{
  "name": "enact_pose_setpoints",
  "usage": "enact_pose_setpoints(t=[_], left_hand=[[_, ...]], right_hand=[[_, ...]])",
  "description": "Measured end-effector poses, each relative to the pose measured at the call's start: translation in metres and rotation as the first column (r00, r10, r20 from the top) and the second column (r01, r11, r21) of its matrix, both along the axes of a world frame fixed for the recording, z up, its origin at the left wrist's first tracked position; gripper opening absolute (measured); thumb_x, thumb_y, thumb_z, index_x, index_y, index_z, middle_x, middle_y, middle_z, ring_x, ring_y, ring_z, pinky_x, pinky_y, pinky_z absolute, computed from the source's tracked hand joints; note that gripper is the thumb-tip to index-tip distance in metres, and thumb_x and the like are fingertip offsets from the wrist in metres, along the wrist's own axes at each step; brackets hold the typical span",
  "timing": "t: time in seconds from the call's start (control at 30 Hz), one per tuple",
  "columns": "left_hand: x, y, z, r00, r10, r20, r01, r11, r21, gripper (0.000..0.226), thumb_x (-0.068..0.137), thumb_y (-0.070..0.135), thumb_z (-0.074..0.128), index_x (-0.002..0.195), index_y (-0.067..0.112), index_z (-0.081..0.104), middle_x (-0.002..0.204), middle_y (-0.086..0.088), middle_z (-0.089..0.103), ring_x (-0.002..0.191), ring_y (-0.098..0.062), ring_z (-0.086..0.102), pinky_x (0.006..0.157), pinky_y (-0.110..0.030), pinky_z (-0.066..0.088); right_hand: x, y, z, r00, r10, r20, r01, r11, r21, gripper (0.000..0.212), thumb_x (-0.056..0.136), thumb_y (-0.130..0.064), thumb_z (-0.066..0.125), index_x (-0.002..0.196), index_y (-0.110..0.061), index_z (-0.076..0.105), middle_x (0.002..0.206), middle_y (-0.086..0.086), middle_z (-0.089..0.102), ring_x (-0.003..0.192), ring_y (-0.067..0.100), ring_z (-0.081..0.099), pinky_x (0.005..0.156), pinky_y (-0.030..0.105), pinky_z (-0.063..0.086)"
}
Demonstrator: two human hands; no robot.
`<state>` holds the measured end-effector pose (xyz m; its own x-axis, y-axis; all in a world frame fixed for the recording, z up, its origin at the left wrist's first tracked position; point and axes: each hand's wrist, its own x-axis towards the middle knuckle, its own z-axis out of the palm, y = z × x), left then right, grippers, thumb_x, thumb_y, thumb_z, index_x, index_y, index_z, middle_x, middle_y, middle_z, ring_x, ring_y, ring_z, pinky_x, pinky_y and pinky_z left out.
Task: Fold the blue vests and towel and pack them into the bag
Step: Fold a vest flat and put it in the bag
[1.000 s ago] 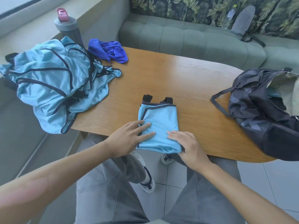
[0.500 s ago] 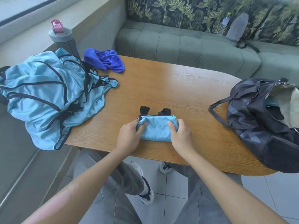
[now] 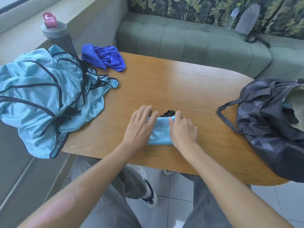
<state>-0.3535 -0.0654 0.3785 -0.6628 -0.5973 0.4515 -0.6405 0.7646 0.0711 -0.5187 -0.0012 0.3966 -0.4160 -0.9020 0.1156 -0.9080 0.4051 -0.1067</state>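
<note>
A light blue vest (image 3: 160, 132) folded into a small packet lies near the table's front edge, its black straps poking out at the far side. My left hand (image 3: 139, 127) rests flat on its left part with fingers spread. My right hand (image 3: 182, 129) covers its right end, fingers curled over the far edge. A heap of unfolded light blue vests (image 3: 44, 96) with black trim spills over the table's left end. A crumpled dark blue towel (image 3: 105, 57) lies at the far left corner. The dark bag (image 3: 269, 122) sits open on the right end.
The wooden table (image 3: 181, 86) has a rounded right end. A grey bottle with a pink lid (image 3: 56, 33) stands on the ledge behind the heap. A green sofa (image 3: 189, 38) runs along the far side, holding a water bottle and grey pouch (image 3: 246, 18).
The vest packet has been folded over once more, going from a long rectangle to a short one. My left hand has opened flat on it; both hands moved farther from the table edge.
</note>
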Motion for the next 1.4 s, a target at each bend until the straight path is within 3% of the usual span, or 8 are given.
enact_pose_setpoints(t=[0.1, 0.37, 0.53, 0.83, 1.0, 1.1, 1.2, 1.4], left_hand=[[0.002, -0.019, 0.002, 0.902, -0.366, 0.227, 0.354, 0.931, 0.093, 0.053, 0.101, 0.017, 0.037, 0.153, 0.003, 0.038, 0.160, -0.013, 0.038, 0.151, -0.027, 0.031, 0.124, -0.041, 0.025], [-0.003, -0.040, 0.004, 0.871, -0.295, 0.392, 0.061, 0.858, 0.510, 0.071, 0.106, 0.057, 0.011, 0.163, 0.017, -0.006, 0.171, 0.004, -0.007, 0.156, -0.008, -0.009, 0.128, -0.030, 0.002], [-0.020, -0.043, 0.024, 0.890, -0.224, 0.397, 0.040, 0.906, 0.422, 0.049, 0.104, 0.048, 0.046, 0.143, 0.018, 0.050, 0.149, -0.001, 0.043, 0.136, -0.022, 0.040, 0.101, -0.036, 0.045], [-0.067, -0.062, 0.057, 0.739, -0.304, 0.602, -0.203, 0.751, 0.628, 0.039, 0.089, 0.038, 0.077, 0.100, 0.011, 0.051, 0.100, -0.002, 0.060, 0.090, -0.023, 0.058, 0.076, -0.037, 0.051], [-0.069, -0.065, 0.068, 0.716, -0.344, 0.607, -0.254, 0.682, 0.686, 0.032, 0.087, 0.037, 0.077, 0.083, 0.019, 0.051, 0.089, -0.001, 0.063, 0.078, -0.019, 0.062, 0.070, -0.037, 0.054], [-0.063, -0.054, 0.073, 0.756, -0.341, 0.558, -0.182, 0.709, 0.681, 0.024, 0.091, 0.030, 0.069, 0.083, 0.017, 0.051, 0.083, 0.001, 0.059, 0.072, -0.017, 0.055, 0.060, -0.030, 0.045], [-0.053, -0.034, 0.079, 0.840, -0.278, 0.467, -0.044, 0.821, 0.569, 0.016, 0.090, 0.024, 0.065, 0.095, 0.011, 0.056, 0.091, -0.003, 0.060, 0.082, -0.024, 0.058, 0.067, -0.036, 0.047], [-0.021, 0.021, 0.088, 0.887, -0.403, 0.224, 0.420, 0.907, -0.033, 0.018, 0.079, 0.001, 0.068, 0.089, 0.008, 0.056, 0.088, -0.009, 0.053, 0.077, -0.027, 0.052, 0.068, -0.039, 0.047]], right_hand=[[-0.012, -0.003, -0.008, 0.988, 0.146, -0.045, -0.145, 0.989, 0.029, 0.047, 0.107, -0.042, 0.033, 0.149, -0.022, 0.038, 0.142, 0.011, 0.049, 0.128, 0.031, 0.045, 0.096, 0.043, 0.043], [-0.032, -0.003, -0.022, 0.959, 0.160, 0.234, -0.217, 0.945, 0.244, 0.058, 0.106, -0.054, 0.006, 0.157, -0.042, -0.019, 0.167, 0.001, -0.025, 0.152, 0.024, -0.027, 0.125, 0.045, -0.008], [-0.037, 0.003, -0.020, 0.946, 0.175, 0.272, -0.220, 0.965, 0.145, 0.058, 0.107, -0.053, 0.009, 0.160, -0.040, -0.011, 0.170, -0.002, -0.012, 0.155, 0.019, -0.015, 0.126, 0.044, 0.000], [-0.064, 0.048, 0.001, 0.947, 0.129, 0.295, -0.087, 0.985, -0.152, 0.052, 0.108, -0.046, 0.031, 0.154, -0.022, 0.035, 0.157, -0.002, 0.039, 0.149, 0.016, 0.023, 0.121, 0.041, 0.027], [-0.063, 0.073, 0.023, 0.871, 0.050, 0.488, 0.061, 0.976, -0.207, 0.025, 0.107, -0.034, 0.041, 0.115, -0.025, 0.063, 0.101, -0.015, 0.070, 0.084, 0.007, 0.063, 0.073, 0.030, 0.046], [-0.052, 0.083, 0.036, 0.616, -0.017, 0.788, 0.128, 0.989, -0.079, 0.035, 0.108, -0.034, 0.042, 0.098, -0.017, 0.070, 0.079, -0.006, 0.076, 0.061, 0.017, 0.070, 0.060, 0.031, 0.050], [-0.038, 0.090, 0.046, 0.074, -0.135, 0.988, 0.061, 0.989, 0.131, 0.065, 0.108, -0.052, 0.030, 0.112, 0.001, 0.067, 0.095, 0.012, 0.078, 0.086, 0.036, 0.073, 0.070, 0.035, 0.054], [-0.026, 0.087, 0.042, -0.677, 0.045, 0.735, 0.213, 0.967, 0.137, 0.101, 0.091, -0.079, 0.027, 0.135, 0.008, 0.054, 0.130, 0.029, 0.063, 0.124, 0.039, 0.062, 0.110, 0.046, 0.044]])
